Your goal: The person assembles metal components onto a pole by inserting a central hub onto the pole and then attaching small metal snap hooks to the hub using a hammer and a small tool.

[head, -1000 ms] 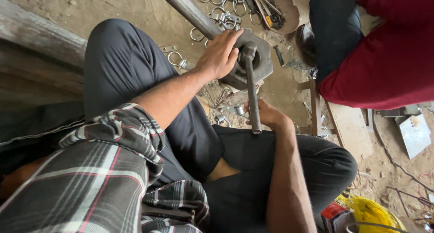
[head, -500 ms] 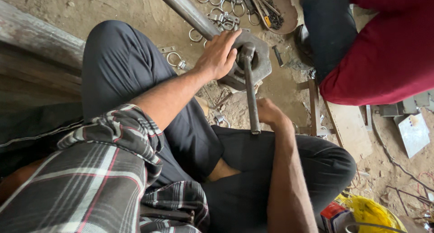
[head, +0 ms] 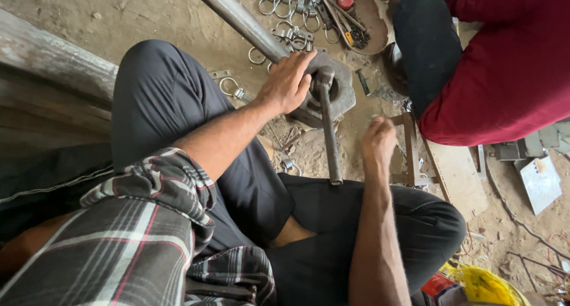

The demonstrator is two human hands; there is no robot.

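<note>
The left hand (head: 287, 80) is pressing open-palmed on the block (head: 332, 95) on the ground. The right hand (head: 379, 141) is hovering loosely curled beside the bar (head: 329, 133), holding nothing. Rings (head: 291, 3) are lying beyond; a red-sleeved person (head: 504, 68) is sitting close.

Dull grey metal bar (head: 329, 133), rough metal block (head: 341, 98).

Dusty dirt floor (head: 136, 15) in daylight, a weathered wooden beam (head: 47, 68) alongside.

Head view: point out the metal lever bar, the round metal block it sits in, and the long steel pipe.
Lever bar (head: 330, 141), head view, mid-shaft.
Round metal block (head: 344, 95), head view, right rim.
Steel pipe (head: 237, 16), head view, upper length.
</note>
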